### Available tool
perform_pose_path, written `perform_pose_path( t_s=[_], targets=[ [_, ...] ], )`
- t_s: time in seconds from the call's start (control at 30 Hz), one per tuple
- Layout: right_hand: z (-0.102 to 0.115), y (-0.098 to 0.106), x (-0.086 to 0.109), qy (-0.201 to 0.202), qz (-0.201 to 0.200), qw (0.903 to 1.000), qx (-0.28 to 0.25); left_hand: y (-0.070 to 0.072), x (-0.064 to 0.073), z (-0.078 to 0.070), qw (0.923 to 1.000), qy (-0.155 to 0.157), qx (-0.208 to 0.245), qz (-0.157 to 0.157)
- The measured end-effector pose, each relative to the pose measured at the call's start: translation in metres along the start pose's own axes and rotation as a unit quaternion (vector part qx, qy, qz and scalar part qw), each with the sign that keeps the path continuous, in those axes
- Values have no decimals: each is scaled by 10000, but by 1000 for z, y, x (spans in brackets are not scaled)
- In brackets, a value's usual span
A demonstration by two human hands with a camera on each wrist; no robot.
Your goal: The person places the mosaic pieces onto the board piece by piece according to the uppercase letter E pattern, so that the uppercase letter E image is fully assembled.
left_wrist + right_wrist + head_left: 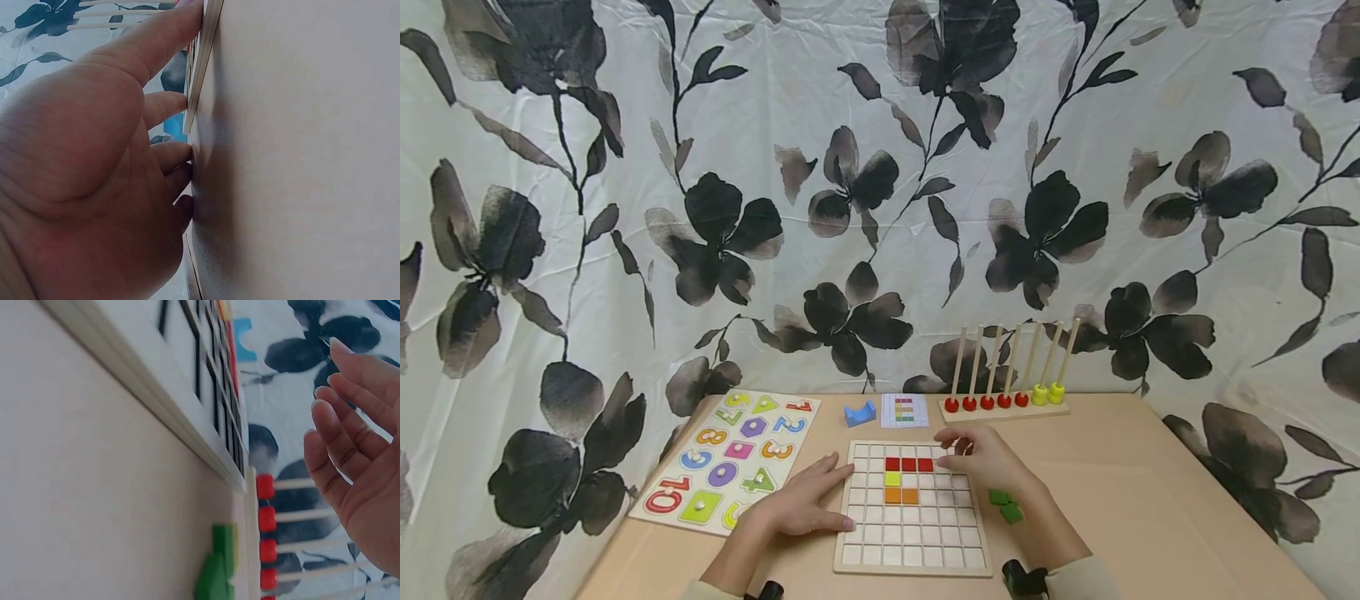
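Right hand (981, 454): raised over the upper right corner of the gridded board (913, 534), fingers loosely bent, gap between thumb and index finger, nothing seen held. Left hand (808, 502): fingers spread, thumb and index finger touching the board's left edge; grips nothing.

Board lies flat on the worktop (1097, 483), below the right fingers and between the hands. In its cells: three red tiles (909, 464) in a row, the rightmost near the right thumb; one yellow tile (892, 479) under the leftmost red; two orange tiles (910, 496) below that.

Green tiles (1000, 497) lie loose beside the right forearm. Beyond the board: blue stand (860, 415), pattern card (917, 422), bead rack (1003, 409). Number puzzle (724, 473) lies left. The right hand hides the board's corner from the head view.
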State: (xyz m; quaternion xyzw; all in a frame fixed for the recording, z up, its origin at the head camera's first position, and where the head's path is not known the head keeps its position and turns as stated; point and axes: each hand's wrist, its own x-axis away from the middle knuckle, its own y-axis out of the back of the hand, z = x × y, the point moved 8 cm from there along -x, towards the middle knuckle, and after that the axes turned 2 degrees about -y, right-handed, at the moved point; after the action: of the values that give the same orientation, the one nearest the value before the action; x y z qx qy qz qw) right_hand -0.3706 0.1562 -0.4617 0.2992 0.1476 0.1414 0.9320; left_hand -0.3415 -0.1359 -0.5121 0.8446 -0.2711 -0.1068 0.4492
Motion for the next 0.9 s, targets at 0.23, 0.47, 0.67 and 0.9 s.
perform_pose_path(
  t_s=[0.23, 0.47, 0.67, 0.9],
  targets=[
    [-16, 30, 9, -294, -145, 9995, -16, 0, 0, -3, 10000, -42, 45, -7],
    [-37, 56, 17, -563, -269, 9979, 198, 1, 1, -4, 10000, -45, 55, -26],
    [-56, 69, 24, -797, -263, 9964, 117, 0, 1, -3, 10000, -62, 45, -30],
    [-81, 75, 35, -1179, 127, 9927, 222, 0, 1, -3, 10000, -31, 53, -11]
  ],
)
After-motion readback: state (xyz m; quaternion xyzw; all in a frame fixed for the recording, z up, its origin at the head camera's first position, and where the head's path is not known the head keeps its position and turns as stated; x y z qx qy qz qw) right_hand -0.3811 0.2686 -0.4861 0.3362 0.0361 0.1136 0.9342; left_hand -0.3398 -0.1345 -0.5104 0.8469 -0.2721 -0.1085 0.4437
